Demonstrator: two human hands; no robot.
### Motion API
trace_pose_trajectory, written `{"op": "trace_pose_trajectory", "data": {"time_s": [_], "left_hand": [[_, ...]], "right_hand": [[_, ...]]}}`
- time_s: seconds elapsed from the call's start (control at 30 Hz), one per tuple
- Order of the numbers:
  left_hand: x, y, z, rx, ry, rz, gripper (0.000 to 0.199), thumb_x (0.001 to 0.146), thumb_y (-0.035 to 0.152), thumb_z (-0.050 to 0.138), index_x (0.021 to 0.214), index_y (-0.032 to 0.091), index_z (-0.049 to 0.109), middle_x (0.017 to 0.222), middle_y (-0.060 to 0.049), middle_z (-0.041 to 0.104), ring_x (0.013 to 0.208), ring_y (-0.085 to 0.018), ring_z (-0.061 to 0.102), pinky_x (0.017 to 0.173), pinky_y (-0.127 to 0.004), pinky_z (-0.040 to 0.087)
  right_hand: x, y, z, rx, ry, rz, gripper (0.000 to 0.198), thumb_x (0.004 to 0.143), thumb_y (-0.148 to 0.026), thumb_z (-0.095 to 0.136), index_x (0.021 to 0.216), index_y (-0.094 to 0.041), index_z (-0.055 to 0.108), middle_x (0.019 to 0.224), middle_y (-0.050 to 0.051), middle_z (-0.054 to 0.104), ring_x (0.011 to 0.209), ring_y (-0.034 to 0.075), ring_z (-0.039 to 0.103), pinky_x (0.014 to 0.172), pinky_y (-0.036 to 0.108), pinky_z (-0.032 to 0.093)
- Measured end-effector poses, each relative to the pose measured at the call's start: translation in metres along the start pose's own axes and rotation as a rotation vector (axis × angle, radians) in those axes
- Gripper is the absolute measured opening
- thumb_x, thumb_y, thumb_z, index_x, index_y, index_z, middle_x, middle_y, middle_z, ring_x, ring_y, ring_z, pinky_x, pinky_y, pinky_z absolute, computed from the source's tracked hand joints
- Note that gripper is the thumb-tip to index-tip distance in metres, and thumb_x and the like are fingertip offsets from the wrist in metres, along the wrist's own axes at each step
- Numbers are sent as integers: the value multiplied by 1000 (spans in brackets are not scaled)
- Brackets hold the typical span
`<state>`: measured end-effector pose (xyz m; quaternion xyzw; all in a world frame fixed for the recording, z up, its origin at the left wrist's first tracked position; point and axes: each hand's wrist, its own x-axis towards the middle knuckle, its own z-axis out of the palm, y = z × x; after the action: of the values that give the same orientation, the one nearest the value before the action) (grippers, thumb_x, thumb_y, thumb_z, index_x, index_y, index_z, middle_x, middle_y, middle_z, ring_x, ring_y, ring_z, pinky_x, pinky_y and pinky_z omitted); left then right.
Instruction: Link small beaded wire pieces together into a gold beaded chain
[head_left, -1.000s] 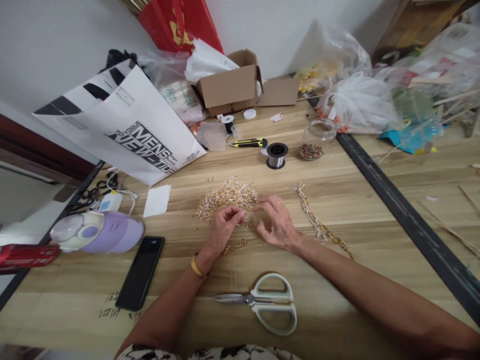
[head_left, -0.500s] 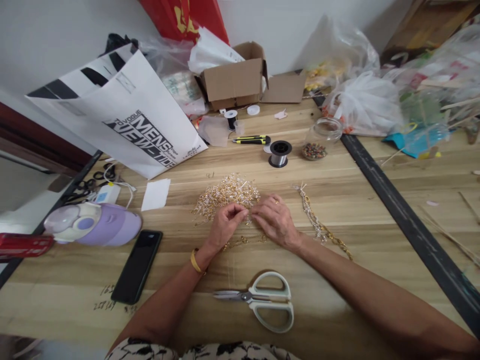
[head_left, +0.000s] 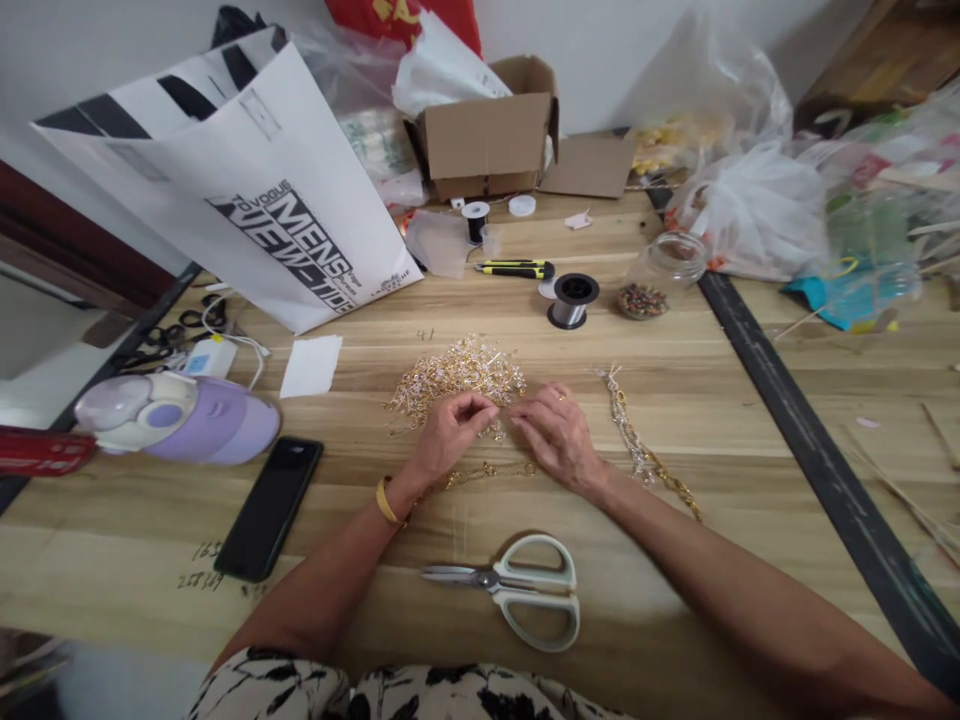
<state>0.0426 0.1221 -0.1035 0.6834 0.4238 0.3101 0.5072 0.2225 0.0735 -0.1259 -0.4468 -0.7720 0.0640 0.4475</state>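
A heap of small gold and clear beaded pieces [head_left: 457,370] lies on the wooden table just beyond my hands. My left hand [head_left: 454,432] pinches thumb against forefinger at the heap's near edge; whatever is in the pinch is too small to name. Facing it, my right hand [head_left: 556,432] has its fingers bent and its fingertips close together, a small gap from the left; what they hold, if anything, cannot be made out. A thin gold chain [head_left: 487,472] lies below the hands. To the right rests a strand of gold chain and clear beads [head_left: 636,440].
White-handled scissors [head_left: 517,585] lie in front of me. A phone [head_left: 270,508] and a purple bottle [head_left: 195,418] are at left. Behind are a wire spool [head_left: 573,300], a yellow-black utility knife [head_left: 516,269], a bead jar [head_left: 660,270], a cardboard box [head_left: 487,140] and a paper bag [head_left: 247,190].
The view has shifted slightly. My hands stay near the heap's edge, and the gap between their fingertips is a little wider.
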Motion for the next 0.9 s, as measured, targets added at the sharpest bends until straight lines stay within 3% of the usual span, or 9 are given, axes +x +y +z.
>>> {"op": "trace_pose_trajectory", "data": {"time_s": [0.23, 0.43, 0.6, 0.73, 0.9], "left_hand": [[5, 8, -16, 119, 35, 48, 15, 81, 27, 60, 75, 14, 65, 70, -1, 63, 65, -13, 55, 63, -24, 43], [10, -3, -19, 414, -7, 291, 6, 81, 18, 63, 78, 17, 68, 79, -5, 66, 76, -17, 58, 74, -31, 45], [9, -10, -15, 681, -70, 429, 11, 85, 19, 60, 90, 17, 69, 86, -6, 61, 88, -20, 53, 86, -36, 42], [7, -9, -15, 803, -100, 435, 14, 89, 18, 52, 88, 15, 66, 87, -6, 59, 90, -21, 50, 88, -37, 41], [10, -13, -17, 741, -58, 412, 12, 89, 16, 53, 81, 15, 62, 83, -5, 63, 84, -19, 52, 84, -35, 41]], "right_hand": [[0, 2, 0, 69, 54, 169, 8, 91, -20, 50, 92, -21, 58, 90, 6, 63, 86, 21, 57, 79, 38, 43], [0, 4, 1, 132, 118, 271, 8, 91, -24, 51, 87, -21, 57, 82, 4, 62, 79, 20, 57, 73, 37, 44], [0, 5, 2, 159, 120, 306, 8, 91, -26, 51, 88, -22, 57, 81, 4, 62, 77, 20, 57, 72, 37, 44], [-1, 7, 3, 140, 123, 311, 9, 91, -23, 50, 92, -21, 59, 84, 5, 62, 81, 21, 57, 73, 38, 44], [0, 7, 3, 145, 121, 320, 9, 91, -23, 50, 91, -21, 59, 84, 5, 63, 80, 21, 57, 73, 38, 45]]}}
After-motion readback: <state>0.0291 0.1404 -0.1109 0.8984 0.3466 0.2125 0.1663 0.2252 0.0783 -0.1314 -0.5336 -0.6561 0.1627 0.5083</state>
